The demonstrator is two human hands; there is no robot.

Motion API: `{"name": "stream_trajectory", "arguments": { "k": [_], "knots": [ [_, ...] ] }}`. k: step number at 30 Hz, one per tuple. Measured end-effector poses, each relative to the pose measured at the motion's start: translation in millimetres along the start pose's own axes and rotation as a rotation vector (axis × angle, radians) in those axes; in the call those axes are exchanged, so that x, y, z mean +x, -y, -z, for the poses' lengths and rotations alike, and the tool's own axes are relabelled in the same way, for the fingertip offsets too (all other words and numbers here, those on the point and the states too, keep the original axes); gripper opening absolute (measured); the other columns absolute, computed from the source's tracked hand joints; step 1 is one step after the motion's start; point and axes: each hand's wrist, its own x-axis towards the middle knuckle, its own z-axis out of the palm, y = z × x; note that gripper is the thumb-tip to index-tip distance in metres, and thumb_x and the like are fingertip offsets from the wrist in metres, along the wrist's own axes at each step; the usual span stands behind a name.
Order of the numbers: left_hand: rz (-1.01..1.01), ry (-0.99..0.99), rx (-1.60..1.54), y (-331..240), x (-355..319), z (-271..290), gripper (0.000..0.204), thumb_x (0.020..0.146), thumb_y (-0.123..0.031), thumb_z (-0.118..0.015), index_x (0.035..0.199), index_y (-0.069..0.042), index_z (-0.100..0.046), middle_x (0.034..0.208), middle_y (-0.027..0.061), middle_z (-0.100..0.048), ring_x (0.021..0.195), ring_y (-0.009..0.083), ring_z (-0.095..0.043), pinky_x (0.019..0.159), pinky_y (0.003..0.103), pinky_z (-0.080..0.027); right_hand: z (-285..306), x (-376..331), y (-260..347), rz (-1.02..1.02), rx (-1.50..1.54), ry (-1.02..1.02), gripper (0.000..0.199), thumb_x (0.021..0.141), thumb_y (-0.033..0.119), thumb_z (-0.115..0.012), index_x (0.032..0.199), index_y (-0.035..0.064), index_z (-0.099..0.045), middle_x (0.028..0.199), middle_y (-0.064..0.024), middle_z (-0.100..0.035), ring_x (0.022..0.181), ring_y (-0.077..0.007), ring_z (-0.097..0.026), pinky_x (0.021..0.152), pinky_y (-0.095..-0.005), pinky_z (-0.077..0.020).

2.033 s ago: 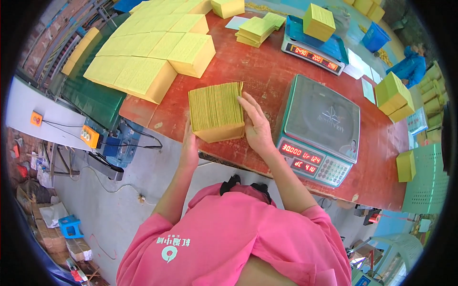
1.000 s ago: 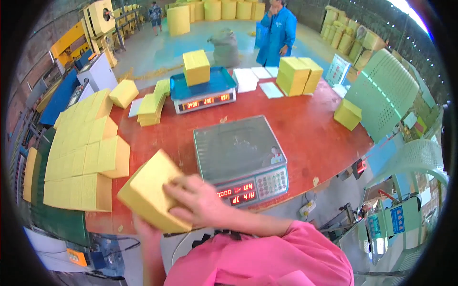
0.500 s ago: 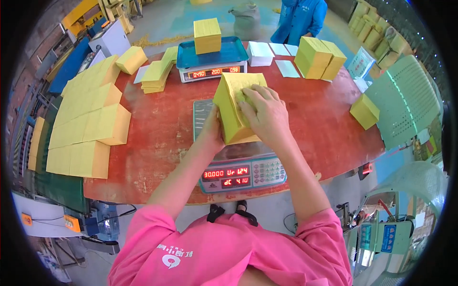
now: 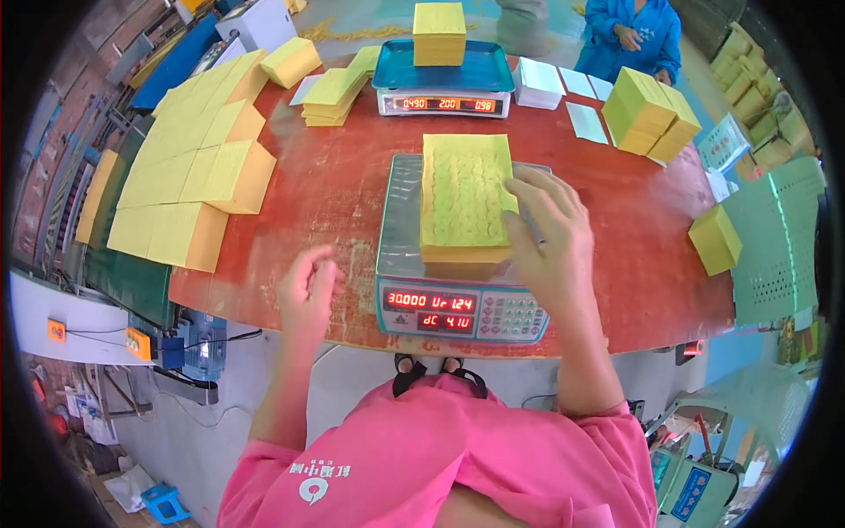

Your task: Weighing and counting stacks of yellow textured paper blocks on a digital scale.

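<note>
The yellow paper stack (image 4: 465, 195), held on edge half a second ago, now lies flat on the steel pan of the near scale (image 4: 400, 220). The right hand (image 4: 546, 238) rests open against its right side. The left hand (image 4: 308, 290) has left it and hangs loosely curled and empty over the red worktop (image 4: 343, 202). Red digits glow on the front of the scale. Flat yellow stacks (image 4: 189, 189) lie at the left.
</note>
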Motion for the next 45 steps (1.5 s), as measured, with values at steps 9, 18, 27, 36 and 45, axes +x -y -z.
{"name": "stream_trajectory", "arguments": {
  "k": [9,18,27,36,45],
  "knots": [
    [-0.663,0.074,0.190,-43.7,-19.8,-56.2,0.022,0.084,0.003,-0.065,0.105,0.000,-0.068,0.114,0.0159,-0.065,0.104,0.0294,-0.064,0.087,0.036,-0.051,19.2,-57.6,-24.0,-0.120,0.174,-0.155,0.022,0.083,-0.004,-0.063,0.103,0.0003,-0.069,0.111,-0.0141,-0.068,0.110,-0.0310,-0.062,0.094,-0.0391,-0.0480],
    [-0.339,-0.153,0.148,12.7,-51.3,-21.0,0.018,0.099,-0.005,-0.052,0.109,0.003,-0.066,0.109,0.0104,-0.070,0.098,0.0156,-0.064,0.086,0.029,-0.051,45.9,-124.1,-12.7,-0.465,0.391,-0.224,0.016,0.090,-0.009,-0.057,0.100,-0.0029,-0.069,0.096,-0.0097,-0.069,0.090,-0.0150,-0.063,0.079,-0.0256,-0.0483],
    [-0.202,-0.268,0.029,27.4,-62.5,-8.9,0.019,0.101,-0.007,-0.051,0.109,0.003,-0.065,0.106,0.0108,-0.071,0.093,0.0142,-0.065,0.085,0.027,-0.051,21.2,-100.6,-3.6,-0.294,0.514,-0.180,0.016,0.090,-0.010,-0.055,0.099,-0.0039,-0.067,0.092,-0.0099,-0.068,0.081,-0.0140,-0.062,0.073,-0.0243,-0.0471],
    [-0.149,-0.444,0.134,67.0,-44.4,69.3,0.012,0.096,-0.004,-0.058,0.101,0.003,-0.067,0.099,0.0079,-0.069,0.092,0.0111,-0.064,0.081,0.026,-0.051,-41.3,-65.5,66.5,-0.087,0.688,0.031,0.020,0.085,-0.013,-0.053,0.095,-0.0016,-0.066,0.086,-0.0105,-0.067,0.075,-0.0138,-0.062,0.068,-0.0252,-0.0471],
    [-0.236,-0.347,0.252,89.1,67.2,201.2,0.018,0.095,-0.006,-0.060,0.110,0.001,-0.065,0.103,0.0040,-0.065,0.092,0.0091,-0.061,0.082,0.024,-0.049,-134.7,-36.8,158.1,-0.207,0.925,0.293,0.017,0.086,-0.008,-0.059,0.097,0.0002,-0.069,0.088,-0.0106,-0.071,0.080,-0.0190,-0.068,0.069,-0.0293,-0.0521]
  ]
}}
